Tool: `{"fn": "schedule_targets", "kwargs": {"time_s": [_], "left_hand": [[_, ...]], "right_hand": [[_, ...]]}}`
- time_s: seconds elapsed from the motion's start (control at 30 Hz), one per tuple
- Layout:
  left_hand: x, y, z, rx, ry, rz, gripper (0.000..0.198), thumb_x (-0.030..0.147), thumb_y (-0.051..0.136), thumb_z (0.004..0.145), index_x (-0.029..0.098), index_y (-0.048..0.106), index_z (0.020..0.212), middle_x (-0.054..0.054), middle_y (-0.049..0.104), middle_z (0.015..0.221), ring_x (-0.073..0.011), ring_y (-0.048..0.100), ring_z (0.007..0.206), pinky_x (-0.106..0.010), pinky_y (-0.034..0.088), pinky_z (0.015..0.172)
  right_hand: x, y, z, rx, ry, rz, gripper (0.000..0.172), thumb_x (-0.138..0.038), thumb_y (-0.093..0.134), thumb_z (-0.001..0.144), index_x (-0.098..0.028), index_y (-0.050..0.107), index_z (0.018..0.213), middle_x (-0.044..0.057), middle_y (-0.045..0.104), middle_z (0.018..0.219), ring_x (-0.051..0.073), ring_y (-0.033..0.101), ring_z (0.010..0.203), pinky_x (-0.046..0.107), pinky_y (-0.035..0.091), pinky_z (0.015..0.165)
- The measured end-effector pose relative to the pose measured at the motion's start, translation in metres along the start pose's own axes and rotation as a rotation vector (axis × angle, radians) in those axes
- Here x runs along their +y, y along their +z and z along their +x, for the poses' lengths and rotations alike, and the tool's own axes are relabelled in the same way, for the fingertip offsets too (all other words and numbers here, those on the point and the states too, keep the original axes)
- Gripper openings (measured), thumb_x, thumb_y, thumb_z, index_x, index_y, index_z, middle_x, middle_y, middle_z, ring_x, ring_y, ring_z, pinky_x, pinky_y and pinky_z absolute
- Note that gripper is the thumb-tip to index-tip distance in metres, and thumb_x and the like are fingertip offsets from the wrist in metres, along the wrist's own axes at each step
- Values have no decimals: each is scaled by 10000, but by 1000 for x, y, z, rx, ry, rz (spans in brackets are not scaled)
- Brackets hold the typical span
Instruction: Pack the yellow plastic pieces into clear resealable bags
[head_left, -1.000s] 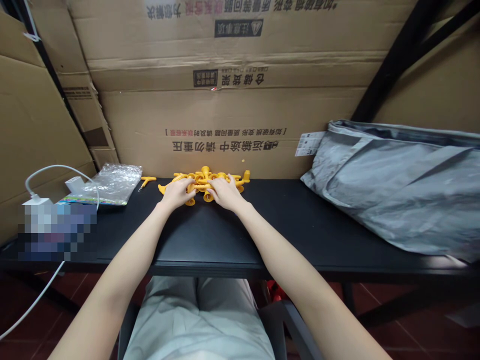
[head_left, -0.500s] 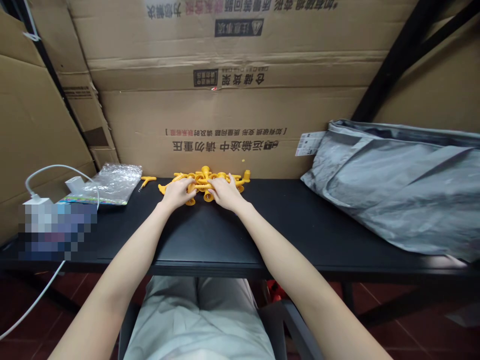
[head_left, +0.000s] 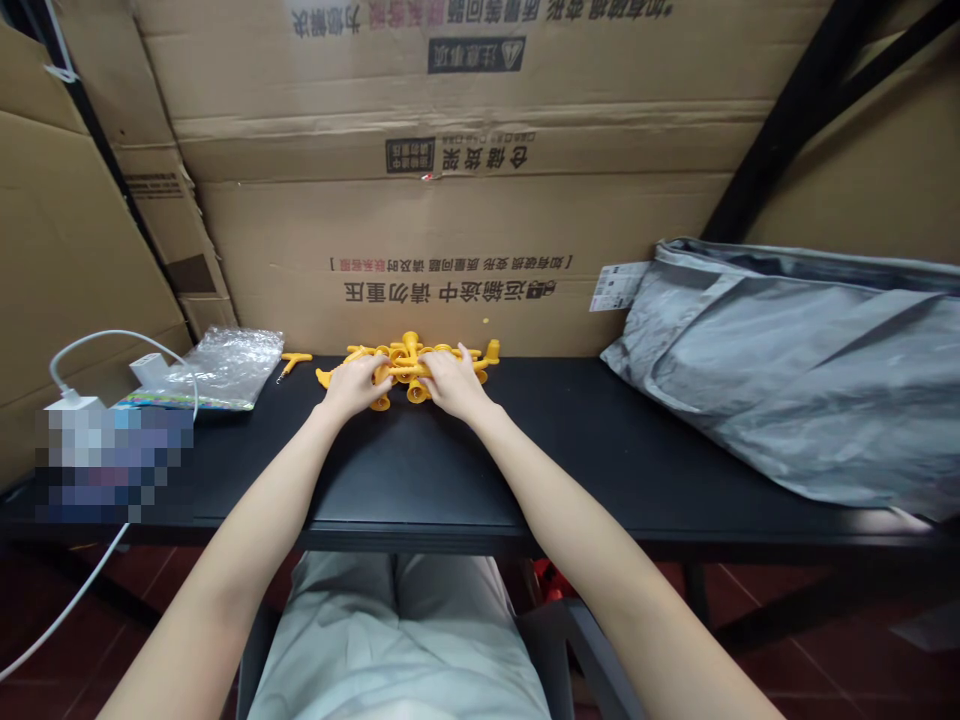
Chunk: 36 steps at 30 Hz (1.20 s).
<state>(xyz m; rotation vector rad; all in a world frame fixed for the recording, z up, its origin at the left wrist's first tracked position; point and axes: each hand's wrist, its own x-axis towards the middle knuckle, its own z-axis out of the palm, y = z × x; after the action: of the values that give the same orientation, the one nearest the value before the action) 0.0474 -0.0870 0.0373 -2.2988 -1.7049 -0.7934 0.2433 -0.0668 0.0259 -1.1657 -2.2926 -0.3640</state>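
Note:
A cluster of yellow plastic toy parts (head_left: 410, 347), with rods and round cup-like ends, lies on the black table (head_left: 435, 470) close to the cardboard. My left hand (head_left: 351, 388) is closed around the left side of a yellow rod-like part in the cluster. From the right, my right hand (head_left: 452, 384) grips the same part, one finger raised off it. My fingers cover much of the part, so its full shape is hidden. One yellow cup (head_left: 493, 350) sticks out past my right hand. A small yellow T-shaped handle with a thin metal tip (head_left: 296, 362) lies left of the cluster.
Clear plastic packaging (head_left: 232, 365) and a white charger (head_left: 75, 425) with its cable are at the left, beside a blurred-out item (head_left: 124, 470). A large grey bag (head_left: 787, 380) takes up the right side. Cardboard (head_left: 450, 220) walls the back.
My right hand has shifted very slightly to the right on the yellow part, with one finger lifted more. My left hand stays almost in place.

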Motion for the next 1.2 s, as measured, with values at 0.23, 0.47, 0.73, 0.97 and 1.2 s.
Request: {"fn": "schedule_targets", "kwargs": {"time_s": [0.23, 0.47, 0.73, 0.97, 1.2], "left_hand": [[-1, 1, 0, 2, -19, -4, 346, 340, 554, 817, 270, 618, 1150, -32, 671, 1132, -218, 622, 1025, -310, 475, 861], [0, 0, -1, 20, -30, -24, 332, 345, 540, 825, 263, 622, 1136, -36, 681, 1100, -217, 632, 991, -314, 477, 851], [0, -2, 2, -13, -83, 49, 321, 328, 516, 829, 251, 616, 1125, -51, 703, 986, -226, 655, 919, -312, 476, 798], [-3, -3, 4, -9, -198, 112, 347, 245, 449, 840, 229, 588, 1158, -70, 709, 953, -232, 664, 890, -310, 472, 768], [-12, 4, 5, 106, -359, -58, 365, 181, 450, 830, 234, 584, 1166, -56, 700, 881, -217, 657, 855, -311, 459, 794]], "right_hand": [[0, -2, -1, -33, 5, -45, 246, -189, 463, 865, -162, 565, 1087, 149, 629, 1103, 295, 521, 1093, 620, 179, 1037], [3, -2, 1, 49, 39, -30, 281, -128, 451, 822, -171, 534, 1087, 133, 647, 1057, 281, 540, 1040, 536, 254, 1011], [4, -2, 0, 86, 73, -23, 287, -148, 433, 842, -169, 559, 1100, 139, 649, 1079, 282, 542, 1045, 564, 210, 1026], [0, -3, -1, 110, 4, 52, 255, -179, 449, 859, -180, 565, 1086, 115, 654, 1080, 260, 554, 1037, 534, 210, 1049], [-3, 3, 0, 135, -48, 98, 240, -208, 480, 865, -186, 576, 1084, 107, 669, 1059, 255, 571, 1033, 547, 226, 1048]]}}
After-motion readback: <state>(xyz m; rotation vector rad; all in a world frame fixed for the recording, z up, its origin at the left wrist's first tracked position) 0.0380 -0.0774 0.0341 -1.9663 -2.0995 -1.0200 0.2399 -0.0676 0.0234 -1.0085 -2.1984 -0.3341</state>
